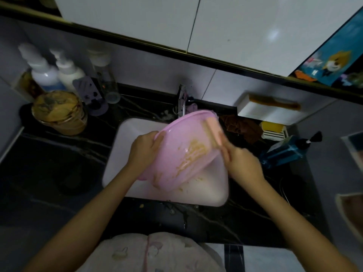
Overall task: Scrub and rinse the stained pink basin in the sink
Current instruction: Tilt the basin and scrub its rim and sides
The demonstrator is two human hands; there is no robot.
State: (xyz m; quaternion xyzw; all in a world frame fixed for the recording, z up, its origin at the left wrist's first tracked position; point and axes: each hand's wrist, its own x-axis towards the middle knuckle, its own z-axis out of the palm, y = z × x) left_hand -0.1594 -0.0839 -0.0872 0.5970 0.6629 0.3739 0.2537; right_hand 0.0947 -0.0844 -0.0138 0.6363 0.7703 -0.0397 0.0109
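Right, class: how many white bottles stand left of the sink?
2, both far left of the view: the left bottle, and the right bottle just beside it. More may be hidden behind them.

A black veined stone worktop (49, 163) bears two white plastic bottles (42, 73), a round tan tub (59, 112), a crumpled brown cloth (241, 126) and a blue pump bottle (284, 152).

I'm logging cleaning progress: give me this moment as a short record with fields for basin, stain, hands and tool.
basin: pink basin, tilted over the white sink
stain: yellowish residue inside, not yet cleared
left: left hand grips the basin's left rim
right: right hand holds a pink brush at the upper right rim
tap: faucet behind the basin; flow cannot be told
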